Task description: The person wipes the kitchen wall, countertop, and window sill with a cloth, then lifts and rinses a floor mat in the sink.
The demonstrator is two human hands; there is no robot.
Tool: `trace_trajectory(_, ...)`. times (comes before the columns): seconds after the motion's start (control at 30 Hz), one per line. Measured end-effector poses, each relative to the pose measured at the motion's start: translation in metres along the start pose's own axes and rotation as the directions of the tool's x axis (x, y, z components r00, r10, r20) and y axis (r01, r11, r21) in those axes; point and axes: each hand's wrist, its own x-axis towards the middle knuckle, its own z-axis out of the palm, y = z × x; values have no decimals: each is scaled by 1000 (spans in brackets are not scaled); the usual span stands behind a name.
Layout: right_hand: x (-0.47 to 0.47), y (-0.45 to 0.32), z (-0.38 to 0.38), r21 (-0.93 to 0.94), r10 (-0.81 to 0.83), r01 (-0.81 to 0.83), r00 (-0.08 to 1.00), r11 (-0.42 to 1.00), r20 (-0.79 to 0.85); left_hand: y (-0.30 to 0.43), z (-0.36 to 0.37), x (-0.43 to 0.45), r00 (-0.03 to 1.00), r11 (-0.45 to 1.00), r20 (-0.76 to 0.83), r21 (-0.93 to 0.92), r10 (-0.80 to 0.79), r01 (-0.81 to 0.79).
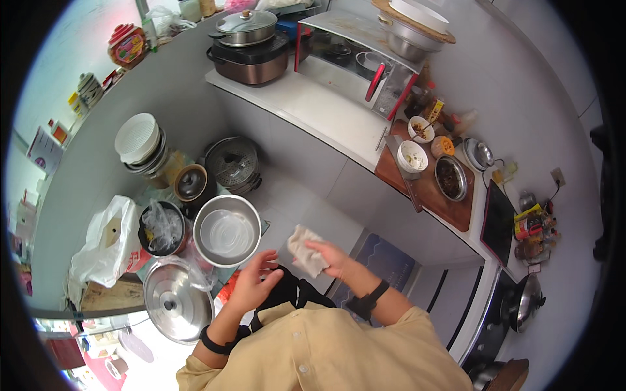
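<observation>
My right hand (pixel 331 258) grips a crumpled off-white cloth (pixel 307 250) in front of my body. To its left, my left hand (pixel 255 281) holds nothing, its fingers apart and slightly curled. Just beyond that hand sits a round metal basin (pixel 198 239), with what looks like clear water or a clear lid inside. A large metal lid (pixel 177 305) with a black knob lies at the left, beside my left forearm. Between the basin and the white plastic bag (pixel 110 244) stands a dark pot (pixel 161 228) with clear plastic bags in it.
A lidded brown crock (pixel 190 183) and a steamer pot (pixel 234 163) stand beyond the basin. Along the counter (pixel 313 110) are a cooker (pixel 252 61), a microwave (pixel 342 54) and a cutting board (pixel 459 217) with a cleaver (pixel 401 161) and bowls. A blue mat (pixel 379 264) lies on the floor.
</observation>
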Motion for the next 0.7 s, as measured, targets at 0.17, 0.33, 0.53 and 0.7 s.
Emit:
trace_trajectory(0.17, 31, -90, -50, 58, -89, 103, 976, 993, -201, -24, -67, 16, 967, 960, -113, -188, -231, 207)
trace_trajectory(0.33, 87, -209, -74, -379, -513, 361, 717, 852, -472, -40, -119, 22, 894, 943, -325, -223, -310, 246)
trace_trajectory(0.53, 141, -308, -109, -943, -999, -331, -28, 27, -18, -38, -129, 50, 834, 916, -398, -287, -381, 282)
trace_trajectory(0.7, 216, -288, -134, -691, -883, -711, 232, 132, -408, -28, -125, 87, 746, 863, -445, -352, -496, 363)
